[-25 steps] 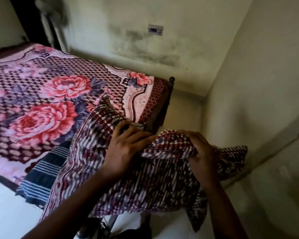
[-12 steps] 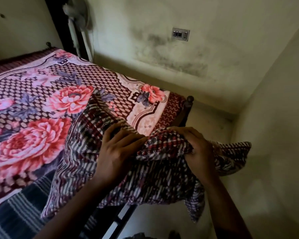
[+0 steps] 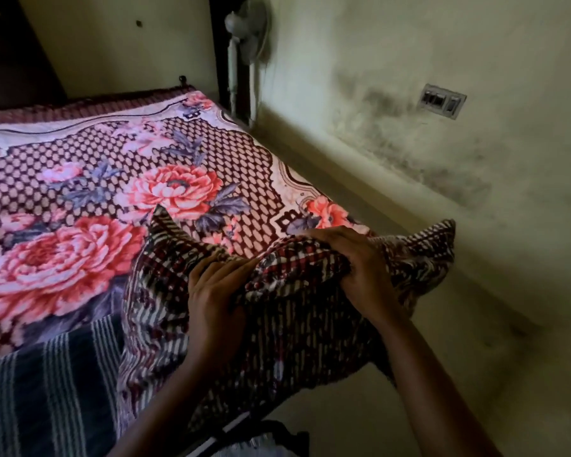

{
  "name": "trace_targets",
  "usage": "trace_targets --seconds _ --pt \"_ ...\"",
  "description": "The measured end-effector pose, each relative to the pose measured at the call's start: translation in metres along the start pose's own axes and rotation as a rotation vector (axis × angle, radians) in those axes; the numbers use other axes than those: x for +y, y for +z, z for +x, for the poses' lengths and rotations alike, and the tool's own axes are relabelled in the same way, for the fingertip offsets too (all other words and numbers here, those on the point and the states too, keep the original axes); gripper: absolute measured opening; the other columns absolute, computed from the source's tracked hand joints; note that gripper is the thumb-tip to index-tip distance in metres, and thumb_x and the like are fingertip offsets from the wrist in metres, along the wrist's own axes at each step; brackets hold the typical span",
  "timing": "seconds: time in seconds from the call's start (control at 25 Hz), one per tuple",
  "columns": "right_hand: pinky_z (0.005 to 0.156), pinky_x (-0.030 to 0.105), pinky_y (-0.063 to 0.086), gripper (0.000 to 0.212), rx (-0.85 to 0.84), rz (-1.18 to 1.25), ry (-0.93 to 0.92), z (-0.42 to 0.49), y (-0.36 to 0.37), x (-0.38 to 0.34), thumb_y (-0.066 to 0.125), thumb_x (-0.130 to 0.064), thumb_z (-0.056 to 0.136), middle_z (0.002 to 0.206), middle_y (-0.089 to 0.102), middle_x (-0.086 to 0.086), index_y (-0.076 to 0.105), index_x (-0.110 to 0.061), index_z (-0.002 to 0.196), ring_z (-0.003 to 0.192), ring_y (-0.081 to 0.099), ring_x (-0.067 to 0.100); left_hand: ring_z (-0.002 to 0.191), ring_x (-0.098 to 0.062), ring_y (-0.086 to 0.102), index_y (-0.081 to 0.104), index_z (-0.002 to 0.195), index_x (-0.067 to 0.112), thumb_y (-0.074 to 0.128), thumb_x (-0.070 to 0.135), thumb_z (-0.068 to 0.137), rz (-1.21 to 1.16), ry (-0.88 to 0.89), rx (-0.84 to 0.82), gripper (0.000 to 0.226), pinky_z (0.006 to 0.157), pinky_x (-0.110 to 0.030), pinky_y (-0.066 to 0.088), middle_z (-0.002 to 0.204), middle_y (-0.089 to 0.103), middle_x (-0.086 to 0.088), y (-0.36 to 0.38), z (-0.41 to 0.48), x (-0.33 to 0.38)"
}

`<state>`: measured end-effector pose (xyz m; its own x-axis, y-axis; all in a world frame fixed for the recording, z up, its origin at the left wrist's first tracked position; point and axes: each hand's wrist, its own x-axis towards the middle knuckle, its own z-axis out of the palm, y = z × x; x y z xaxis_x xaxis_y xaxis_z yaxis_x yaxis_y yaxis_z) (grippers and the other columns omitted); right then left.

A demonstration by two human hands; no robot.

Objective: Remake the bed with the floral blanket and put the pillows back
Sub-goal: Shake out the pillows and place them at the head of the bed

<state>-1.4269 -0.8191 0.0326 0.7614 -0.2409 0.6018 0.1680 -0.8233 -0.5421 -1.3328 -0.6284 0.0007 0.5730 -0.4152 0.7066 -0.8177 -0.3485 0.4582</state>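
Note:
The floral blanket (image 3: 119, 179), pink roses on a maroon lattice, lies spread flat over the bed. A pillow (image 3: 294, 318) in a maroon-and-white patterned cover is held over the bed's near right corner, partly hanging past the edge. My left hand (image 3: 216, 291) grips the pillow's top edge near its middle, fingers curled into the cloth. My right hand (image 3: 360, 268) grips the same edge further right. A dark blue striped pillow (image 3: 47, 387) lies on the bed at lower left, partly under the held pillow.
A stained wall with a switch plate (image 3: 442, 101) runs along the right, with a narrow strip of floor (image 3: 442, 374) between it and the bed. A pedestal fan (image 3: 246, 44) stands in the far corner beyond the bed. Dark cloth (image 3: 271, 440) lies at the bottom.
The view has swung left and closer over the bed. Both hands keep their grip on the patterned pillow, which now sits further over the bed corner.

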Motion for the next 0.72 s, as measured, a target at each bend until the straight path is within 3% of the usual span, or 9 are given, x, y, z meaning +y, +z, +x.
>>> trace_targets --seconds 0.08,0.16,0.28,0.4,0.52,0.64,0.72 --pt "0.096 0.031 0.044 0.042 -0.045 0.041 -0.004 0.029 0.012 0.038 0.057 -0.002 0.082 0.115 0.062 -0.002 0.061 -0.017 0.121 0.108 0.058 0.016 0.100 -0.022 0.046 0.071 0.097 -0.002 0.053 -0.008 0.044 0.030 -0.110 0.024 0.057 0.084 -0.024 0.030 0.096 0.069 -0.017 0.028 0.016 -0.008" --pt "0.098 0.036 0.045 0.047 -0.134 0.048 0.016 0.064 0.034 0.075 0.057 0.004 0.078 0.116 0.064 0.002 0.062 -0.017 0.120 0.108 0.058 0.018 0.099 -0.028 0.054 0.070 0.098 -0.005 0.049 -0.006 0.044 0.042 -0.197 -0.010 0.058 0.087 -0.030 0.037 0.096 0.069 -0.022 0.062 0.036 -0.035" --pt "0.103 0.035 0.042 0.054 -0.369 -0.053 0.099 0.109 0.076 0.125 0.061 0.005 0.077 0.126 0.055 0.005 0.057 -0.016 0.127 0.117 0.052 0.021 0.102 -0.039 0.059 0.064 0.115 0.002 0.059 0.009 0.067 0.144 -0.403 -0.181 0.048 0.091 -0.048 0.043 0.110 0.066 -0.021 0.112 0.054 -0.094" --pt "0.105 0.032 0.038 0.050 -0.524 -0.045 0.180 0.113 0.093 0.169 0.064 -0.009 0.084 0.134 0.048 0.007 0.052 -0.015 0.132 0.124 0.045 0.021 0.116 -0.036 0.054 0.055 0.129 0.013 0.062 0.027 0.084 0.166 -0.599 -0.342 0.048 0.096 -0.047 0.043 0.128 0.058 -0.016 0.157 0.051 -0.125" --pt "0.096 0.028 0.041 0.035 -0.639 0.034 0.285 0.068 0.079 0.216 0.059 -0.014 0.089 0.128 0.054 0.005 0.059 -0.018 0.124 0.118 0.050 0.018 0.111 -0.037 0.059 0.061 0.123 0.016 0.052 0.039 0.083 0.146 -0.552 -0.487 0.047 0.092 -0.050 0.046 0.124 0.061 -0.016 0.194 0.016 -0.120" --pt "0.093 0.028 0.044 0.028 -0.758 0.046 0.406 0.027 0.047 0.267 0.058 -0.016 0.091 0.124 0.056 0.003 0.063 -0.021 0.118 0.116 0.053 0.019 0.113 -0.035 0.057 0.061 0.122 0.018 0.065 0.020 0.083 0.109 -0.552 -0.600 0.039 0.093 -0.050 0.045 0.125 0.060 -0.013 0.222 -0.020 -0.097" --pt "0.094 0.027 0.045 0.028 -0.775 0.047 0.461 0.018 0.028 0.298 0.059 -0.016 0.091 0.125 0.057 0.002 0.063 -0.021 0.118 0.117 0.054 0.017 0.121 -0.031 0.052 0.054 0.130 0.022 0.063 0.023 0.085 0.128 -0.591 -0.673 0.046 0.098 -0.049 0.042 0.134 0.054 -0.008 0.238 -0.032 -0.083"
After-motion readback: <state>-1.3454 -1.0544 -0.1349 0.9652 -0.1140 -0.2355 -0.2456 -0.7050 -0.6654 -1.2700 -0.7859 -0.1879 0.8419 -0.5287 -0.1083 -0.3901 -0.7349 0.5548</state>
